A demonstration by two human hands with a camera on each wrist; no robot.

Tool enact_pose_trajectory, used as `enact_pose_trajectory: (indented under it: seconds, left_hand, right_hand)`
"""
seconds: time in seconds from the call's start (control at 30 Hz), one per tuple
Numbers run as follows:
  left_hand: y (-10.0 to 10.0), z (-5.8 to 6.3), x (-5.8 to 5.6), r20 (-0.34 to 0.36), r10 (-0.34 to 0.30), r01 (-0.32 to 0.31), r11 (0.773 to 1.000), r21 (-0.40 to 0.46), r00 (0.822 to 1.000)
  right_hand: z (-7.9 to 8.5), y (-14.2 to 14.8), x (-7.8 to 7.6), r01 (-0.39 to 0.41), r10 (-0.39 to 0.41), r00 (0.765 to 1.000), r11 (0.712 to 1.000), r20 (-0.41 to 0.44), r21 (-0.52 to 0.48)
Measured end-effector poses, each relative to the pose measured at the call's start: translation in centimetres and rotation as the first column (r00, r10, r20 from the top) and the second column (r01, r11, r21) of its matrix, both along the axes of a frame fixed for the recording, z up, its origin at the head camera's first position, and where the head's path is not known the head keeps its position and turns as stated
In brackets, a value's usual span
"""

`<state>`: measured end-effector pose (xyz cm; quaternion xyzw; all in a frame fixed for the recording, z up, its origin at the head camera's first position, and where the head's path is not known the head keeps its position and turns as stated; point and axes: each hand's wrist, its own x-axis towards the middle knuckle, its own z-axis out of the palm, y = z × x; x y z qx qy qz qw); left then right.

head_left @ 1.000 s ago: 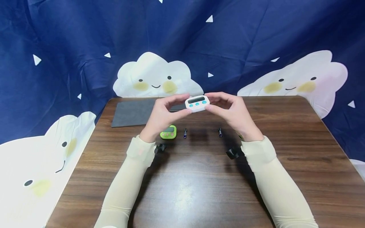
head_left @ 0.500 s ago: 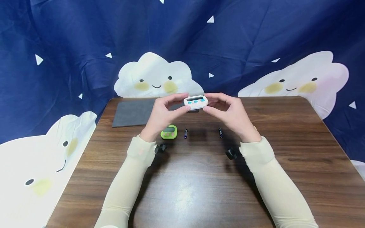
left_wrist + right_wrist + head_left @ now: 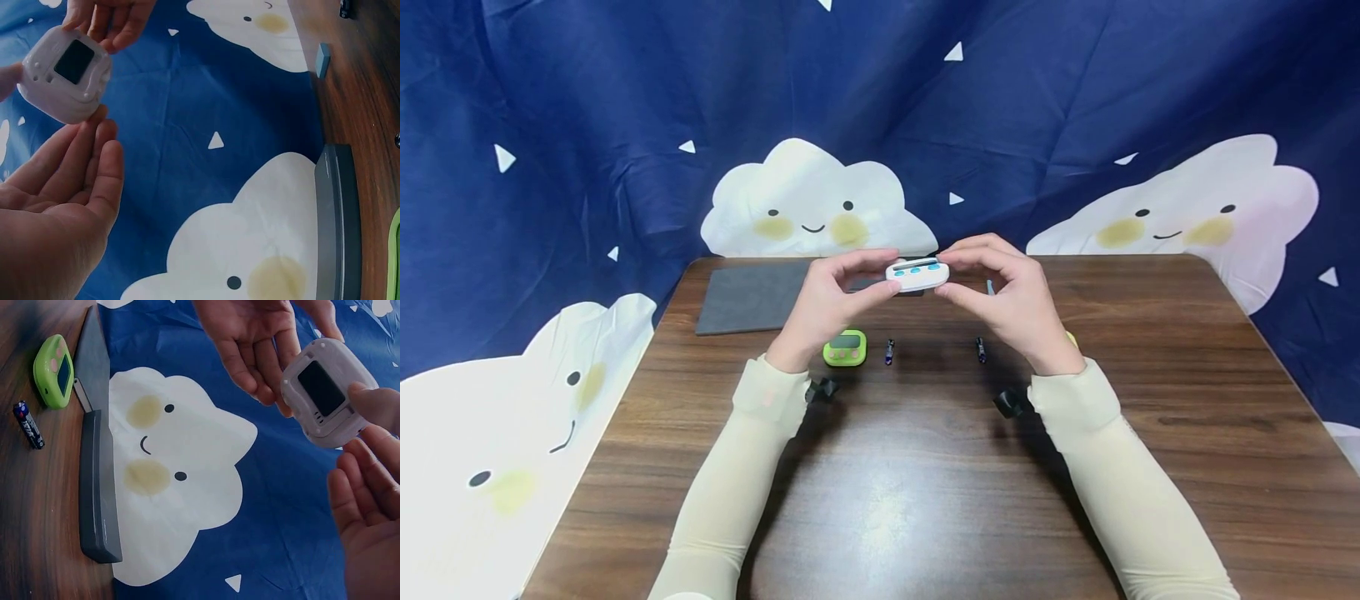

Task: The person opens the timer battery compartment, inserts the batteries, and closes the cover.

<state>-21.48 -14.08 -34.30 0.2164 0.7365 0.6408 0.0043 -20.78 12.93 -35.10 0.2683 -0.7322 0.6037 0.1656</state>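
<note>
A white digital timer (image 3: pixel 917 274) with three blue buttons is held up over the table's far side. My left hand (image 3: pixel 831 296) pinches its left end between thumb and fingers. At the other end, my right hand (image 3: pixel 1018 292) grips it the same way. The timer leans so that its screen shows only as a thin dark strip in the head view. Both wrist views show its back (image 3: pixel 55 94), with a black rectangle on it and thumb and fingertips at the edges.
A green timer (image 3: pixel 845 348) lies on the wooden table by my left wrist. Two small batteries, one left (image 3: pixel 890 352) and one right (image 3: pixel 981 350), lie below the hands. At the back left is a flat grey case (image 3: pixel 751 298). A small blue piece (image 3: pixel 322 60) stands near the table's far edge.
The white timer has tipped, so its screen and button face now look much flatter in the head view. My right hand's fingers have risen slightly; both hands still hold the timer.
</note>
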Motion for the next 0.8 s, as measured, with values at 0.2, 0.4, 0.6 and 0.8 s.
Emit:
enact_pose_trajectory:
  seconds: [0.2, 0.4, 0.6, 0.8]
  left_hand:
    - [0.3, -0.1, 0.1, 0.041, -0.015, 0.013, 0.999, 0.049, 0.999]
    - [0.6, -0.3, 0.2, 0.077, -0.042, 0.035, 0.995, 0.095, 0.996]
    - [0.8, -0.3, 0.3, 0.093, -0.033, 0.025, 0.996, 0.084, 0.995]
    - [1.2, -0.4, 0.3, 0.091, 0.028, -0.033, 0.998, 0.056, 0.995]
  right_hand:
    - [0.2, -0.1, 0.1, 0.009, -0.009, 0.999, 1.000, -0.045, -0.004]
    - [0.2, -0.1, 0.2, 0.020, -0.020, 0.998, 1.000, -0.056, -0.003]
    - [0.0, -0.1, 0.1, 0.054, -0.053, 0.997, 0.998, -0.064, 0.028]
    - [0.0, 0.0, -0.1, 0.148, -0.138, 0.986, 0.983, -0.089, 0.106]
